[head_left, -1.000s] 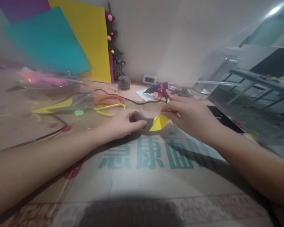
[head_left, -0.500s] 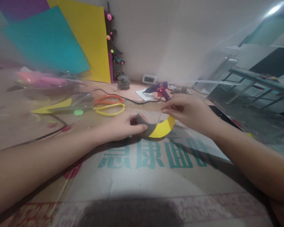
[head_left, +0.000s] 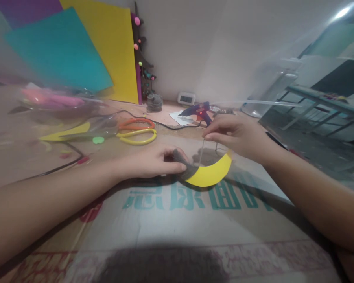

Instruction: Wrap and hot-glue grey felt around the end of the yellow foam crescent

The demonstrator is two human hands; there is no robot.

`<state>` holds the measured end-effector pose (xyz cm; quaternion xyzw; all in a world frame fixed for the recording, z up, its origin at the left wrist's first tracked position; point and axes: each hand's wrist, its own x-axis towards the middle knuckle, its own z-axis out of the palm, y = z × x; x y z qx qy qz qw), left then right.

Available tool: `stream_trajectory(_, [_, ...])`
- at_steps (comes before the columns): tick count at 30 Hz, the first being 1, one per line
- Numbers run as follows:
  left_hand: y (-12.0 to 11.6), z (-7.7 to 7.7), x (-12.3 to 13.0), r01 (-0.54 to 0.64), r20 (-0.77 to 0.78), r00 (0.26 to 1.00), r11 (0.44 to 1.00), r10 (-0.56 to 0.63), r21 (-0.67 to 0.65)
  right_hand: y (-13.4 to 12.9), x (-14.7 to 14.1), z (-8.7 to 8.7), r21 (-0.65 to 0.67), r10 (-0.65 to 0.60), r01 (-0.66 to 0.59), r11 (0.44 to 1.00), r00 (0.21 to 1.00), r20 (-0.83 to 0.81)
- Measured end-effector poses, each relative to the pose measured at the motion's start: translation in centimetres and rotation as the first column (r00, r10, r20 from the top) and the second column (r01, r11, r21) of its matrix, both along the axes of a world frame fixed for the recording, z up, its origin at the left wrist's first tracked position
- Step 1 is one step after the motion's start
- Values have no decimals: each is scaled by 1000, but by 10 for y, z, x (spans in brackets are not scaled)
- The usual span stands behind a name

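Note:
My left hand [head_left: 162, 160] grips the end of a yellow paper crescent [head_left: 211, 175] whose left part is wrapped in grey yarn [head_left: 189, 169]. Its thumb lies across the wrapped part. The crescent's other end points up and to the right, bare of yarn. My right hand [head_left: 231, 135] pinches a thin strand of yarn [head_left: 201, 151] that runs taut down to the edge of the wrapping. A loose bit of yarn hangs below the right hand's fingers. Both hands are above a cardboard sheet [head_left: 171, 232] printed with green characters.
Scissors [head_left: 137, 136] with orange and yellow handles lie behind my left hand. Beyond my right hand, a glue gun [head_left: 199, 111] with a red light rests near a white paper [head_left: 181, 118]. A ball of grey yarn [head_left: 155, 102] and a small white clock [head_left: 186, 98] stand by the wall.
The yellow crescent has tipped lower and its free end now shows to the right, below my right hand. More of the strand shows between the right hand and the crescent.

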<state>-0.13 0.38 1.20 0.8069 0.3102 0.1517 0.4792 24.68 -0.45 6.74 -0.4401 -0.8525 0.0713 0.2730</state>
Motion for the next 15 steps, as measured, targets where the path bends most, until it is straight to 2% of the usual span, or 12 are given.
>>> stream_trajectory(4, [2,-1,-1,36,27,999,997,-34,-70,7,5,-2,-119,35,-46,992,996,-88])
stream_trajectory(7, [4,-2,-2,58,55,997,997,-55,-52,9,2,-9,-170,15,-34,985,994,-111])
stream_trajectory(11, [6,-3,-2,61,107,993,998,-57,-34,10,-4,-30,-148,-62,40,988,987,-150])
stream_trajectory(15, [5,-3,1,33,162,987,997,-20,-76,12,-6,-46,-89,18,-32,995,987,-161])
